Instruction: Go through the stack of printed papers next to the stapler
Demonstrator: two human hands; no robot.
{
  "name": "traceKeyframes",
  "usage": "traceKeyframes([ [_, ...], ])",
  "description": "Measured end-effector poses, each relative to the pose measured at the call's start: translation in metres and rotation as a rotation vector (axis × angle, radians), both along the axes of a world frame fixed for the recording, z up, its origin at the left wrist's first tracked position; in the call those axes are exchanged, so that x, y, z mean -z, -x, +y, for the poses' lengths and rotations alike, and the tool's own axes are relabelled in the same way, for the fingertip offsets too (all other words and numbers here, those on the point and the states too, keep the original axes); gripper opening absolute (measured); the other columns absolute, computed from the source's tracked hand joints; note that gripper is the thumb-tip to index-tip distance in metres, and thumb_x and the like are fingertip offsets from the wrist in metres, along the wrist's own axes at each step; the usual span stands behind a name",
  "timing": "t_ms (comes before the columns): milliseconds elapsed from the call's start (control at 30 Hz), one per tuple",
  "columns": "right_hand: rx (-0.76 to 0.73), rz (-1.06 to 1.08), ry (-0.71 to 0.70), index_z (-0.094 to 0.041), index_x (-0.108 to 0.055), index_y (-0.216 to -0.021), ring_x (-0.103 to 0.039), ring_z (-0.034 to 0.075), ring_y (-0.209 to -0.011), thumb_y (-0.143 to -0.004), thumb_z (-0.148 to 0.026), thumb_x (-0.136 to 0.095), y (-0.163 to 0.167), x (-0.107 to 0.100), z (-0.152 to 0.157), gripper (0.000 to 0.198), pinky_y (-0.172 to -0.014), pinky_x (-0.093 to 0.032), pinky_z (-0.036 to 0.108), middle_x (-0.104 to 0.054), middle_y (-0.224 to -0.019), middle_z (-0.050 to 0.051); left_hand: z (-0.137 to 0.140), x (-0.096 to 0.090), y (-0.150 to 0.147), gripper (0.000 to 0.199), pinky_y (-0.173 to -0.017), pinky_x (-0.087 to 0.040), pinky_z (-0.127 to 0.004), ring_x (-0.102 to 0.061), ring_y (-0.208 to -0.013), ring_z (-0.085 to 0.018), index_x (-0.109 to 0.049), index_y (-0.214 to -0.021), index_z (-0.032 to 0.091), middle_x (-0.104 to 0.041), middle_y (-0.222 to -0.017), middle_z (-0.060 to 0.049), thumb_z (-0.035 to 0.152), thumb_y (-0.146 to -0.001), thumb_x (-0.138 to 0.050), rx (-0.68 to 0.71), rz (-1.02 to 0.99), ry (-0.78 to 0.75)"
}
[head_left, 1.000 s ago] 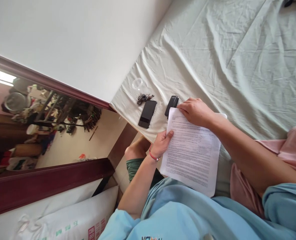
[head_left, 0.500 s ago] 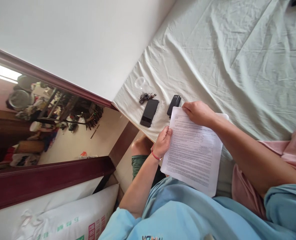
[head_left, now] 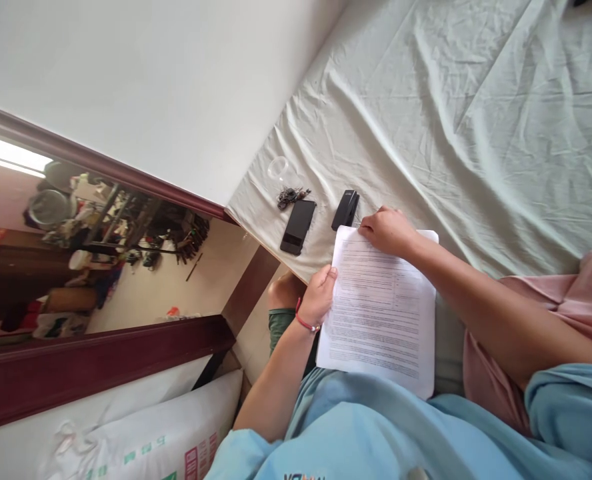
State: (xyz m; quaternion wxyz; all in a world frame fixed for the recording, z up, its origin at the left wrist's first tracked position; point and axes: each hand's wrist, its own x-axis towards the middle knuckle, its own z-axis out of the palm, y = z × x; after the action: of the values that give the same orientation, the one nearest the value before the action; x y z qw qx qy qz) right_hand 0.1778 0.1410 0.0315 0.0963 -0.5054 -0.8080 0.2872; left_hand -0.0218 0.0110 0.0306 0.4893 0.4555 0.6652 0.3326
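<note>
Wrinkled sheet underneath: keep left hand pinching papers' side edge, right hand pinning top corner beside stapler; square edges first.

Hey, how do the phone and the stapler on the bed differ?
The phone is a flat, wide slab lying well left of the papers; the stapler is narrower and thicker, right at the papers' top corner. The right hand rests close to the stapler, while the phone has no hand near it. Both are black and lie on the sheet.
</note>
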Motion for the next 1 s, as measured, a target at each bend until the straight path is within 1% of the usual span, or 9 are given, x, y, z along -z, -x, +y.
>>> traceKeyframes([
  [133, -0.007, 0.008, -0.029, -0.019, -0.08, -0.093, -0.059, 0.036, -0.121, -0.102, -0.028, -0.048, 0.008, 0.009, -0.006, 0.035, -0.101, -0.041, 0.051, -0.077, -0.093, 0.013, -0.011, 0.0, 0.001, 0.049, -0.079, -0.052, -0.032, -0.068, -0.088, -0.023, -0.068, -0.087, 0.016, -0.072, -0.081, -0.005, 0.065, -0.084, -0.076, -0.078, -0.145, 0.095],
  [333, 0.003, -0.011, -0.019, -0.018, -0.081, -0.096, -0.058, 0.034, -0.121, -0.102, -0.028, -0.048, 0.011, 0.01, -0.008, 0.035, -0.101, -0.038, 0.047, -0.077, -0.093, 0.014, -0.014, 0.001, 0.005, 0.058, -0.084, -0.056, -0.035, -0.074, -0.093, -0.026, -0.069, -0.087, 0.016, -0.077, -0.084, -0.005, 0.069, -0.071, -0.085, -0.149, -0.26, 0.152],
  [467, 0.018, -0.031, -0.014, -0.017, -0.08, -0.098, -0.056, 0.035, -0.123, -0.102, -0.028, -0.049, 0.009, 0.009, -0.005, 0.034, -0.1, -0.036, 0.046, -0.077, -0.096, 0.014, -0.004, 0.002, 0.009, 0.054, -0.083, -0.056, -0.034, -0.075, -0.093, -0.026, -0.07, -0.086, 0.016, -0.077, -0.084, -0.005, 0.066, -0.072, -0.086, -0.132, -0.25, 0.151],
  [567, 0.045, -0.044, -0.009, -0.017, -0.079, -0.097, -0.056, 0.034, -0.12, -0.102, -0.024, -0.046, 0.008, 0.011, -0.001, 0.034, -0.097, -0.036, 0.045, -0.077, -0.096, 0.014, 0.005, 0.004, 0.012, 0.049, -0.084, -0.055, -0.034, -0.075, -0.092, -0.025, -0.07, -0.086, 0.016, -0.077, -0.083, -0.005, 0.061, -0.075, -0.085, -0.093, -0.238, 0.155],
  [700, 0.067, -0.044, -0.006, -0.016, -0.079, -0.096, -0.056, 0.034, -0.119, -0.102, -0.023, -0.046, 0.007, 0.012, 0.002, 0.034, -0.096, -0.036, 0.045, -0.076, -0.095, 0.015, 0.015, 0.005, 0.014, 0.045, -0.086, -0.055, -0.036, -0.073, -0.092, -0.025, -0.069, -0.086, 0.017, -0.077, -0.085, -0.006, 0.06, -0.078, -0.081, -0.031, -0.222, 0.165],
  [767, 0.078, -0.037, -0.009, -0.016, -0.078, -0.096, -0.056, 0.034, -0.12, -0.103, -0.023, -0.046, 0.007, 0.012, 0.003, 0.033, -0.097, -0.035, 0.045, -0.076, -0.094, 0.015, 0.018, 0.006, 0.016, 0.041, -0.084, -0.055, -0.036, -0.072, -0.089, -0.025, -0.068, -0.084, 0.017, -0.075, -0.083, -0.005, 0.058, -0.083, -0.077, -0.001, -0.149, 0.157],
  [833, 0.088, -0.026, -0.016, -0.017, -0.078, -0.095, -0.056, 0.034, -0.12, -0.103, -0.023, -0.046, 0.007, 0.013, 0.003, 0.033, -0.097, -0.035, 0.046, -0.076, -0.093, 0.014, 0.021, 0.006, 0.018, 0.035, -0.081, -0.055, -0.035, -0.071, -0.085, -0.024, -0.066, -0.08, 0.019, -0.073, -0.079, -0.004, 0.053, -0.089, -0.071, 0.03, 0.008, 0.13],
  [933, 0.099, -0.011, -0.032, -0.017, -0.077, -0.093, -0.057, 0.034, -0.119, -0.104, -0.022, -0.047, 0.008, 0.016, 0.003, 0.033, -0.096, -0.035, 0.046, -0.076, -0.095, 0.014, 0.026, 0.005, 0.023, 0.022, -0.079, -0.056, -0.035, -0.07, -0.079, -0.022, -0.065, -0.085, 0.021, -0.071, -0.075, -0.002, 0.04, -0.096, -0.062, 0.068, 0.366, 0.061],
  [1000, 0.105, -0.003, -0.044, -0.017, -0.076, -0.09, -0.057, 0.033, -0.118, -0.104, -0.022, -0.047, 0.008, 0.019, 0.002, 0.033, -0.096, -0.035, 0.046, -0.077, -0.096, 0.014, 0.031, 0.004, 0.025, 0.015, -0.088, -0.058, -0.039, -0.073, -0.088, -0.024, -0.067, -0.097, 0.021, -0.076, -0.088, -0.005, 0.032, -0.097, -0.057, 0.077, 0.598, -0.065],
])
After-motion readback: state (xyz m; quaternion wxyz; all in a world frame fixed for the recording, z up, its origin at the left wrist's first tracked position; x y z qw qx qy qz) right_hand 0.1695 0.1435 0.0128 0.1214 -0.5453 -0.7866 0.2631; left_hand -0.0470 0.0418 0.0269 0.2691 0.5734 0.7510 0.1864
